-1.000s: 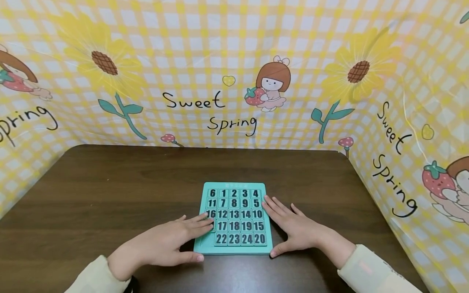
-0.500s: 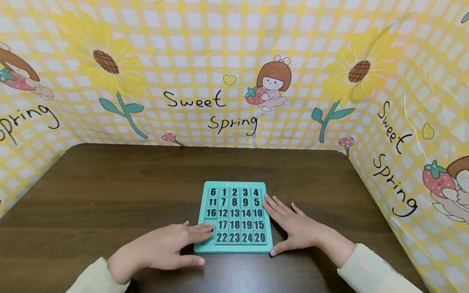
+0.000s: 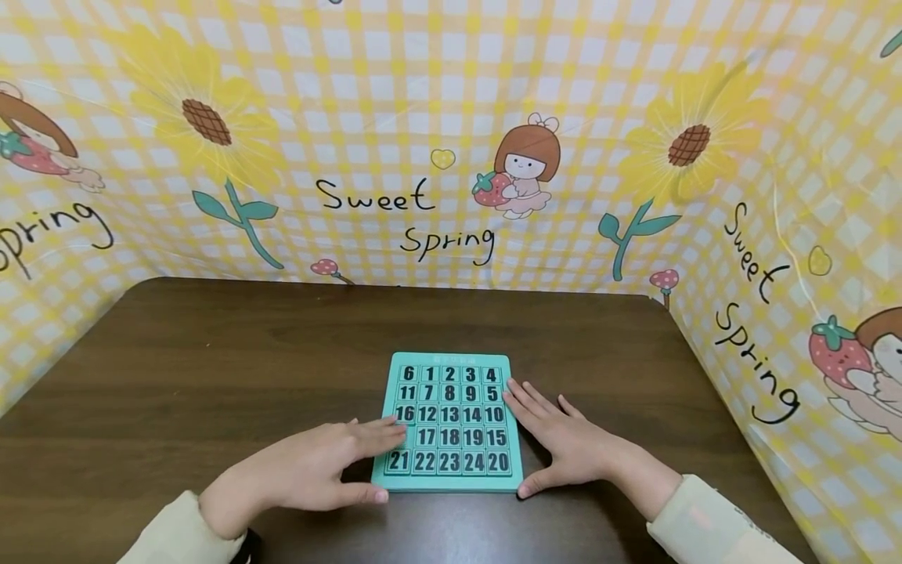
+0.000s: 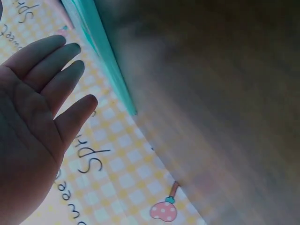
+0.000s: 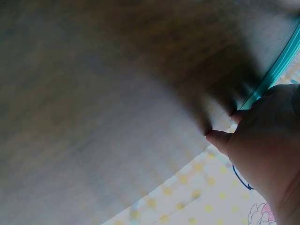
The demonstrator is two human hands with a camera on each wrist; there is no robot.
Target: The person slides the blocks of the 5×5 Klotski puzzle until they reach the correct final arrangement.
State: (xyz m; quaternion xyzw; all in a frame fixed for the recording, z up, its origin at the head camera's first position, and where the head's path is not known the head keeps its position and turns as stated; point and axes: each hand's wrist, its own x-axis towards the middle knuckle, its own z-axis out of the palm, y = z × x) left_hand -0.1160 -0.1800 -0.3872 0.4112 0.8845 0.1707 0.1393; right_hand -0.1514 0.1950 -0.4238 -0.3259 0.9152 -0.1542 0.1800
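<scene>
A teal sliding number puzzle (image 3: 451, 484) lies flat on the table, its tiles showing black numbers. The gap in the grid is in the left column, above tile 21 (image 3: 398, 462) and below tile 16 (image 3: 405, 413). My left hand (image 3: 317, 466) reaches over the puzzle's left side, fingers extended with the tips by tile 16 and the gap, thumb near the lower left corner. In the left wrist view its fingers look straight. My right hand (image 3: 571, 442) lies along the puzzle's right edge, fingertips touching the frame and thumb at the lower right corner.
The dark brown wooden table (image 3: 247, 352) spreads around the puzzle. A yellow checked cloth (image 3: 366, 94) with flowers and cartoon figures hangs behind the table and along its sides.
Tile 21 has slid down into the lower left corner of the grid, leaving the gap above it. My left fingertips have shifted slightly upward; the right hand keeps its place.
</scene>
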